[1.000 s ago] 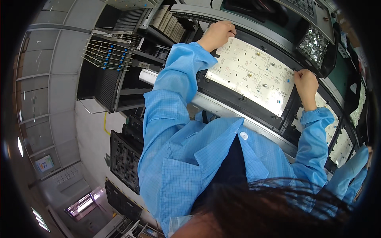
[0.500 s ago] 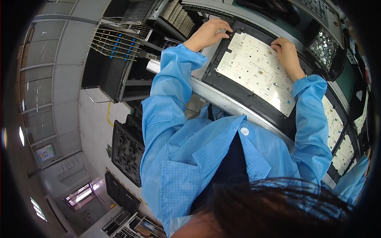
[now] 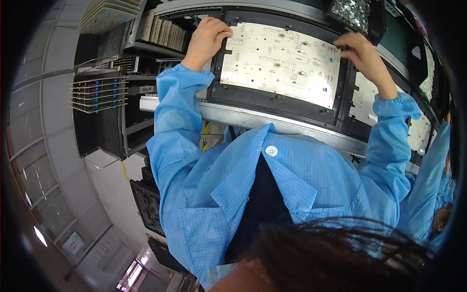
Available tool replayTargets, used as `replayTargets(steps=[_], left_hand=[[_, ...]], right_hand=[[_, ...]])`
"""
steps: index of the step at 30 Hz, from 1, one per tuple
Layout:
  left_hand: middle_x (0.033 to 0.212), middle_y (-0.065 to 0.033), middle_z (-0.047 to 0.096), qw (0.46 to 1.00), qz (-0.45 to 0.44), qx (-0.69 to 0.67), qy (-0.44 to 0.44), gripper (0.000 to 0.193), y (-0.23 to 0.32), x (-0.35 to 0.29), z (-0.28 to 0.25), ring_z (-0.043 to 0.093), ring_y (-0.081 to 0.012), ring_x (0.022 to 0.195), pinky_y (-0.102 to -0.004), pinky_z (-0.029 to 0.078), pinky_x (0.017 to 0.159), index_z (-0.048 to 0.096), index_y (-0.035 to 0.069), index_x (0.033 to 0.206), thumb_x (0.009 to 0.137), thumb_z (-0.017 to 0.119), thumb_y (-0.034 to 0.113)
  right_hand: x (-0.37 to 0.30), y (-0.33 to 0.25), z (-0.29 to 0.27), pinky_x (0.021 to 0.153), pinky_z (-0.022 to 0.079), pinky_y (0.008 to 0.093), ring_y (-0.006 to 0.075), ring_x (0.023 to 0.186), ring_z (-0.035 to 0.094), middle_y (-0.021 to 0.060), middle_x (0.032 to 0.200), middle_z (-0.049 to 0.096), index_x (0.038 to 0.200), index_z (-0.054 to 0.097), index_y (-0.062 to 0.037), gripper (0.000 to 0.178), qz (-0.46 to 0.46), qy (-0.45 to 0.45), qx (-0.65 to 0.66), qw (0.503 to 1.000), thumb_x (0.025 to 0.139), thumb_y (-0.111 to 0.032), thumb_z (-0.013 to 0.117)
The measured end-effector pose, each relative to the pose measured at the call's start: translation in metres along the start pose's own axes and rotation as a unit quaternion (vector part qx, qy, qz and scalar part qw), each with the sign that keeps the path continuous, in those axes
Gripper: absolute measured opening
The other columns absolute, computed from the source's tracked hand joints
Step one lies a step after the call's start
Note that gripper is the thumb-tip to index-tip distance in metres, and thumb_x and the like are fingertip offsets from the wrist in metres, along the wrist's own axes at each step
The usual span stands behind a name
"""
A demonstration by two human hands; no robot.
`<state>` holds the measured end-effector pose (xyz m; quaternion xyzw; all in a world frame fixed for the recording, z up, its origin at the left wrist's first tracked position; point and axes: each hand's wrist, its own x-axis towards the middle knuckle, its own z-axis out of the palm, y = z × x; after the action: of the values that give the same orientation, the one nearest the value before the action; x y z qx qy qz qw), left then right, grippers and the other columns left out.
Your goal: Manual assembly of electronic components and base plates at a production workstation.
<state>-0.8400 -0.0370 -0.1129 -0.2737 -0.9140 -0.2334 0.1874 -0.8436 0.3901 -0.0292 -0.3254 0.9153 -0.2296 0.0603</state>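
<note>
A flat white board (image 3: 284,73) lies in a black frame (image 3: 253,94), in front of the person. It has small dark holes, thin printed lines and a few little parts on it. Two of the parts, near its right end, are blue.

The left hand (image 3: 206,41) is at the far left corner of the board. Its fingers are bent, and the tips come right up to the edge. I cannot tell if they pinch it. The right hand (image 3: 362,56) is at the far right corner, with its fingers curled and a bit blurry. I cannot tell if it grips the board.

On the near side of the frame runs a long silver rail (image 3: 253,114). To the right sits another white board (image 3: 365,97). Far to the right is a box of shiny bits (image 3: 351,14). On the left, thin boards stand in a row (image 3: 162,31), and more boards with blue dots (image 3: 99,92) lie in a stack. A co-worker's blue sleeve (image 3: 427,180) is at the right.
</note>
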Motion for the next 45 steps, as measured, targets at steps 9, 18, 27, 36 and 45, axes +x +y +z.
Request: replayTargets(steps=[9,18,27,36,45], left_hand=[[0.111,-0.0074,0.068,0.998,-0.032,-0.052,-0.020,0.022,0.022,-0.007,-0.028,0.059,-0.0274,0.107,-0.0369,0.049,0.091,0.073,0.008,0.104,0.085,0.068,0.016],[0.116,-0.0078,0.067,0.983,-0.070,-0.107,-0.131,0.023,0.043,-0.058,-0.055,0.054,-0.0293,0.121,-0.0414,0.045,0.100,0.072,0.006,0.104,0.084,0.069,0.016],[0.100,-0.0008,0.071,0.994,-0.001,-0.040,-0.100,0.007,0.042,-0.071,-0.045,0.059,-0.0299,0.111,-0.0439,0.043,0.099,0.072,0.009,0.086,0.081,0.068,0.010],[0.109,-0.0021,0.066,0.987,-0.113,-0.058,-0.103,0.013,0.052,-0.074,-0.024,0.057,-0.0295,0.112,-0.0476,0.038,0.102,0.068,0.011,0.094,0.081,0.070,0.013],[0.130,-0.0011,0.060,0.980,-0.092,-0.100,-0.147,0.029,0.074,-0.089,-0.056,0.036,-0.0344,0.135,-0.0456,0.035,0.109,0.076,0.015,0.096,0.068,0.080,0.014]], right_hand=[[-0.038,0.030,0.041,0.080,0.047,0.0365,0.0307,0.093,0.057,0.0119,0.091,0.063,0.092,0.064,0.0023,0.015,-0.006,0.063,0.039,0.997,0.078,0.001,0.067],[-0.038,0.034,0.058,0.077,0.046,0.0355,0.0323,0.088,0.057,0.0143,0.091,0.060,0.092,0.062,0.0009,0.007,0.021,0.138,-0.041,0.989,0.086,-0.001,0.062],[-0.079,-0.021,0.031,0.075,0.048,0.0353,0.0317,0.089,0.058,0.0148,0.099,0.061,0.101,0.067,0.0026,0.017,0.074,0.078,0.011,0.994,0.085,-0.002,0.064],[-0.119,-0.062,0.083,0.070,0.047,0.0359,0.0280,0.081,0.055,0.0118,0.088,0.060,0.100,0.070,0.0015,0.028,0.134,0.173,-0.042,0.975,0.073,-0.004,0.076],[-0.111,-0.085,0.090,0.069,0.047,0.0362,0.0283,0.082,0.056,0.0112,0.086,0.059,0.094,0.066,-0.0005,0.025,0.016,0.128,0.071,0.989,0.071,-0.004,0.076]])
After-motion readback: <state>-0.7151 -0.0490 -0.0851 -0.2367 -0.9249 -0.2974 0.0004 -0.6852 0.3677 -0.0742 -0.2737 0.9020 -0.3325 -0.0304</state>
